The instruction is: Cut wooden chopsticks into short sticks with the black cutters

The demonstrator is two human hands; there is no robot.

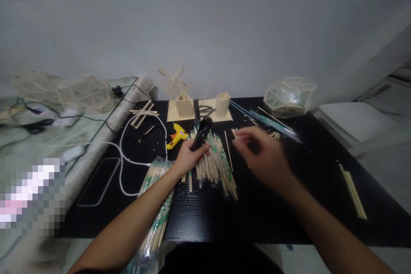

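Note:
My left hand is closed around a black hand tool with a rounded, looped top; its exact kind does not show. Beneath it lies a fanned pile of thin wooden sticks in clear wrappers with green print. My right hand, blurred by motion, hovers to the right of that pile. Its fingers are loosely bent with the tips apart, and I see nothing between them. Some short stick pieces lie close to its fingertips. A yellow glue gun rests left of the black tool.
Behind stand two wooden models on square bases, a windmill and a round tower. A pack of wrapped sticks overhangs the front edge. White cable, a phone, a polyhedral frame and loose sticks lie around.

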